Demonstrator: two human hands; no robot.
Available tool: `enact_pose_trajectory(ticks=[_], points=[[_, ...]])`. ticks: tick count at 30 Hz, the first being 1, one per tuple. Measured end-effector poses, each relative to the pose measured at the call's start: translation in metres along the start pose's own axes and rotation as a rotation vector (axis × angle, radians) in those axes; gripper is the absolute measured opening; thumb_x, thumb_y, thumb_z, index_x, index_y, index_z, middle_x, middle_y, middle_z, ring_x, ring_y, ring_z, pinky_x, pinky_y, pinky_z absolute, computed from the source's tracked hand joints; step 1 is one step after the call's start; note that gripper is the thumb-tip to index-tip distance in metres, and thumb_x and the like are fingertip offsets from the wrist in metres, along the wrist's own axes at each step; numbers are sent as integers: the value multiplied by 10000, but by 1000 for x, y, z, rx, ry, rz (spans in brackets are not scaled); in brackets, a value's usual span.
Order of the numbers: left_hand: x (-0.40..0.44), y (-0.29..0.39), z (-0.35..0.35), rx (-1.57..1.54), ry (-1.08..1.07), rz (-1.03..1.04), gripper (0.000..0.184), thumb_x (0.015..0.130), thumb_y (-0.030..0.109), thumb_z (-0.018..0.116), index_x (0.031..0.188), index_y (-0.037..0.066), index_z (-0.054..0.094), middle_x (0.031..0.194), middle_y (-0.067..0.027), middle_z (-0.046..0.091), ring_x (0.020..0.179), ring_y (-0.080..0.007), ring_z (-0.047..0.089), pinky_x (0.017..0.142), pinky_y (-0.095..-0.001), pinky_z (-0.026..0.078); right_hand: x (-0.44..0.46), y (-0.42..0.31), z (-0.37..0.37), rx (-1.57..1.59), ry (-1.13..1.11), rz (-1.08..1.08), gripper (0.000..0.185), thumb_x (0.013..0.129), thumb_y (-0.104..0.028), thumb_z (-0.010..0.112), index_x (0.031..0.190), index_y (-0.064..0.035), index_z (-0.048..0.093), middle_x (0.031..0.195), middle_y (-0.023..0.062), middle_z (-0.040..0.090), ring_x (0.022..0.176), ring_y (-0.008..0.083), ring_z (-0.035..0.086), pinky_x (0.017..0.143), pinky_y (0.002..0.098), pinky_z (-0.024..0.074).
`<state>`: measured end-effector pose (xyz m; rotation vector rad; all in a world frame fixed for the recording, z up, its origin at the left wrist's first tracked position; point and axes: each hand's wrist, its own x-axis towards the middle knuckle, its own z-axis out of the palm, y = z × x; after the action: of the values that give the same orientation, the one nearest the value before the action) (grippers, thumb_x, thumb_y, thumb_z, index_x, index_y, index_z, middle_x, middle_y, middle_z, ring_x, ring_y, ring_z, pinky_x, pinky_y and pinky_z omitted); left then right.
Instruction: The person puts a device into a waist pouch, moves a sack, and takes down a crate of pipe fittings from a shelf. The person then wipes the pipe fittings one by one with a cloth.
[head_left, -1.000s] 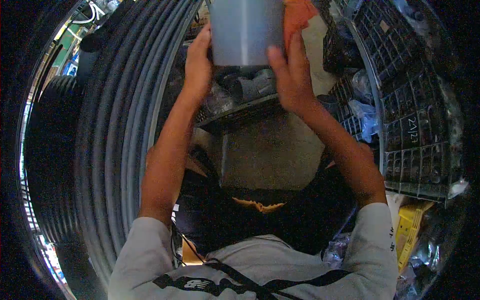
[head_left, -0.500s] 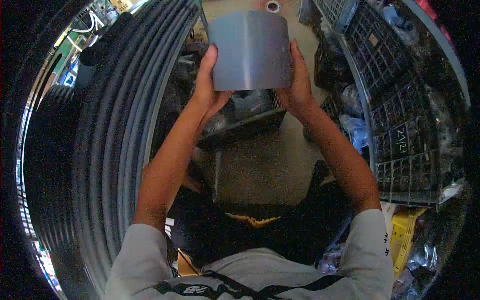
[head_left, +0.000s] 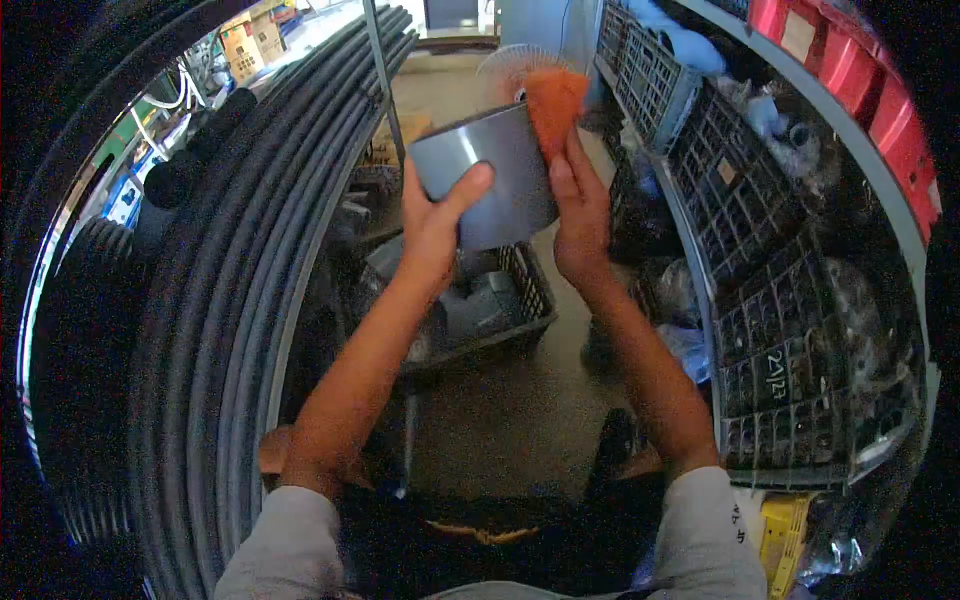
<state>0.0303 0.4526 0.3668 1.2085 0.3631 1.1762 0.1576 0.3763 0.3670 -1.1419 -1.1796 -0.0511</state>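
A short, wide grey plastic pipe piece [head_left: 512,185] is held up at arm's length, tilted, its upper rim slanting up to the right. My left hand [head_left: 432,235] grips it from the left, thumb lying across the outer wall. At its right edge, my right hand [head_left: 582,225] pinches an orange cloth [head_left: 553,108] that sticks up beside the rim. Whether the right fingers also bear on the pipe wall, I cannot tell. Below the hands stands a dark crate [head_left: 530,285] with grey fittings [head_left: 480,305] in it.
Long dark pipes [head_left: 225,290] lie stacked on a rack to the left. On the right, shelves hold black crates [head_left: 745,165] of parts and red bins [head_left: 895,130]. A fan [head_left: 515,62] stands ahead on the floor. A yellow crate [head_left: 785,540] sits low right.
The pipe piece has come lower and tilted. My left thumb has moved onto its front. An orange cloth now shows in my right hand. The view has lifted, showing more ahead.
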Motion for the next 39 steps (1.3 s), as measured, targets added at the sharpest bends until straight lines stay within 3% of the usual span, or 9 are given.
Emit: enact_pose_trajectory(ticks=[4,10,13,17,22,25,31,35,39], points=[[14,-27,-17,-257,-11,-170,760,780,525,621,1361,117,348,1264,-132,477,1151,-319,476,948,-455,410,-6,31,8,167,40,275,511,961,-334,435,1284,62,451,1238,181,554,1154,265,511,1001,339,358],[5,-13,-14,-305,-108,-266,802,773,659,529,1351,126,376,1321,-126,445,1183,-324,449,963,-499,385,-10,10,21,907,102,824,469,958,-459,378,1069,-52,582,860,56,642,707,148,611,638,266,482],[13,-22,-20,-320,-7,-243,767,785,654,520,1332,127,412,1317,-111,455,1179,-315,452,954,-500,388,-10,21,17,672,84,742,421,951,-444,410,1010,-72,598,725,20,623,543,127,558,516,255,450],[14,-2,-27,-191,12,-331,676,821,605,514,1297,130,453,1284,-93,490,1151,-287,477,927,-472,412,-11,4,25,-8,92,170,484,943,-360,440,1237,18,516,1183,172,581,1107,291,540,991,381,372],[18,-22,-39,-124,-166,-322,533,842,533,550,1199,137,532,1132,-45,599,1005,-215,579,875,-394,461,-7,-29,23,-413,-131,-428,446,895,-251,520,1265,-4,504,1301,214,487,1210,375,452,1043,402,319],[9,-19,-26,-242,-186,-430,472,834,493,594,1143,138,561,1055,-26,626,951,-205,602,856,-377,473,1,-31,23,-519,-139,-400,437,890,-211,549,1262,15,506,1280,227,513,1203,278,497,1000,369,372],[26,-33,-18,-370,33,-215,632,770,396,709,1225,69,417,1117,-114,531,994,-266,558,861,-418,463,9,61,1,-128,-8,477,318,851,-216,586,1066,18,602,842,151,659,724,279,622,690,379,480],[31,-40,-10,-271,350,-33,761,725,374,762,1265,57,330,1199,-152,460,1035,-289,523,891,-408,436,-23,57,40,77,264,318,311,867,-277,572,975,11,613,747,106,630,669,218,586,639,354,460],[17,-48,-1,-138,365,-69,760,774,445,685,1322,51,335,1228,-154,481,1061,-306,520,946,-415,411,-40,31,63,393,-14,558,410,903,-358,504,1070,9,581,956,163,609,860,256,578,772,381,444]])
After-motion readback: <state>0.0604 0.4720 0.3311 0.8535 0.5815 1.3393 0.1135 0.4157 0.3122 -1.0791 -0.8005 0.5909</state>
